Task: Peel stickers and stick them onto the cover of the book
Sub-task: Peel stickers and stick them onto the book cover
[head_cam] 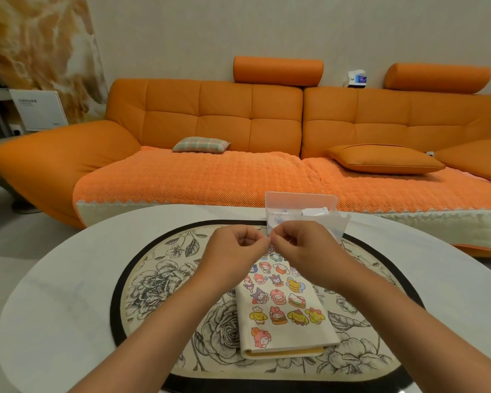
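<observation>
Meeting over the far end of the book (pixel 284 316), the left hand (pixel 238 242) and right hand (pixel 298 242) touch fingertip to fingertip. Each grip is curled tight, thumb and forefinger clamped on a tiny pale sticker (pixel 270 239) between them. It is too small to make out, but the pose suits peeling it from its backing. The hands hold it just above the cover (pixel 247 321), probably so it can go straight down once free. The book lies shut on a flowered mat (pixel 165 279) on the white oval desk (pixel 68 279). Rows of cartoon stickers (pixel 295 301) already crowd the cover, with bare room left at its near end. A clear box (pixel 301 205) of paper scraps stands just beyond the hands, within easy reach. An orange sofa (pixel 224 114) fills the background.
</observation>
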A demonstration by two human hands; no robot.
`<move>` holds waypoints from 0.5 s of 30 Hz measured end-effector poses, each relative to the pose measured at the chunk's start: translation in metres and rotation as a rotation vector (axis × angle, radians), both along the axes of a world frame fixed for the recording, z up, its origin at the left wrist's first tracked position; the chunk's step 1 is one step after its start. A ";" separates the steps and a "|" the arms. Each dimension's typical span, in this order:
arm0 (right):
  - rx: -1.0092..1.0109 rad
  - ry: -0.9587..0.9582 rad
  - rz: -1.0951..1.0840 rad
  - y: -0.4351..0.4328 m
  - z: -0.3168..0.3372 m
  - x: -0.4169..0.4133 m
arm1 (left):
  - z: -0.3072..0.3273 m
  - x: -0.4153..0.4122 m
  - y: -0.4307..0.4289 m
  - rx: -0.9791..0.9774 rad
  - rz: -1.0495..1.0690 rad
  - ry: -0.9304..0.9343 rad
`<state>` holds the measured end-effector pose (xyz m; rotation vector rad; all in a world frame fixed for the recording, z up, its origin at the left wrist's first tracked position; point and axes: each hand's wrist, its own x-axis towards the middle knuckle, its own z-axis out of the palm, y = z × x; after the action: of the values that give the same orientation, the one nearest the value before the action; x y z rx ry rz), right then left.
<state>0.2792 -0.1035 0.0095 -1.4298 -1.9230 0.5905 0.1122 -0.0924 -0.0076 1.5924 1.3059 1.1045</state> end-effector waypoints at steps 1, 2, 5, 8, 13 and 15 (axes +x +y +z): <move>0.027 -0.049 -0.010 0.000 -0.001 0.000 | 0.000 0.001 -0.001 0.010 0.008 0.015; 0.057 -0.104 -0.025 -0.001 -0.001 -0.001 | 0.000 0.001 -0.002 0.018 0.012 0.022; 0.136 -0.221 -0.078 -0.004 0.002 -0.004 | -0.001 0.003 -0.002 0.026 0.012 0.006; 0.209 -0.273 -0.117 -0.005 0.000 -0.008 | -0.003 0.004 -0.002 0.023 0.019 0.000; 0.115 -0.007 -0.085 -0.002 -0.004 -0.004 | -0.001 0.002 -0.002 0.022 0.039 -0.026; 0.077 0.093 -0.062 0.000 -0.002 -0.001 | 0.002 -0.001 -0.001 0.015 0.024 -0.047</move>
<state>0.2783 -0.1034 0.0077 -1.3844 -1.8031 0.5382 0.1111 -0.0934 -0.0052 1.5566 1.2914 1.1618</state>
